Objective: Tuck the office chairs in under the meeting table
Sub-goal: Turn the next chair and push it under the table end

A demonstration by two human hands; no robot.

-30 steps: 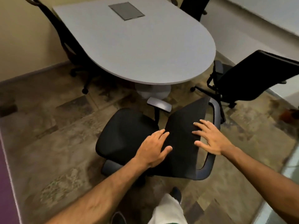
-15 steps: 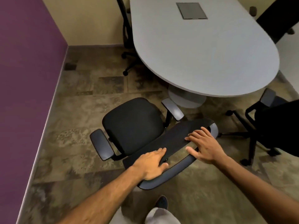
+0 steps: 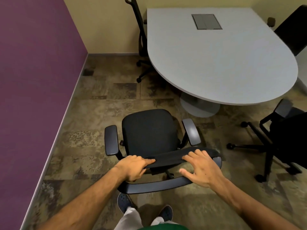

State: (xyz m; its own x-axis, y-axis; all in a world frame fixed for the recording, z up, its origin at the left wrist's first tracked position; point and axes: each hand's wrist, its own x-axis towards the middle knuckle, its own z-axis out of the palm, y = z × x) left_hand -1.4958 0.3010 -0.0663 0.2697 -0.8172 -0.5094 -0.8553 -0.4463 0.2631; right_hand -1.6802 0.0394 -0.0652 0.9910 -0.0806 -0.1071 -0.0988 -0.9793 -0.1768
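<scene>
A black office chair [image 3: 149, 130] with grey armrests stands on the floor just in front of me, its seat facing away towards the far wall. Both hands rest on the top of its backrest [image 3: 167, 159]. My left hand [image 3: 134, 166] grips the left part of the top rail, fingers curled over it. My right hand [image 3: 201, 170] lies on the right part, thumb under the mesh edge. The grey meeting table [image 3: 224, 63] with a rounded end stands ahead and to the right, its pedestal base [image 3: 199, 107] a short way beyond the chair.
A second black chair [image 3: 282, 138] stands at the right, pulled out from the table. A third chair [image 3: 141, 39] sits at the table's far left side, a fourth [image 3: 292, 29] at the far right. A purple wall [image 3: 33, 80] runs along the left.
The chair has swivelled so its seat faces straight ahead, backrest square to me. Both hands have shifted onto the top rail. My view has turned left and the table now lies further right.
</scene>
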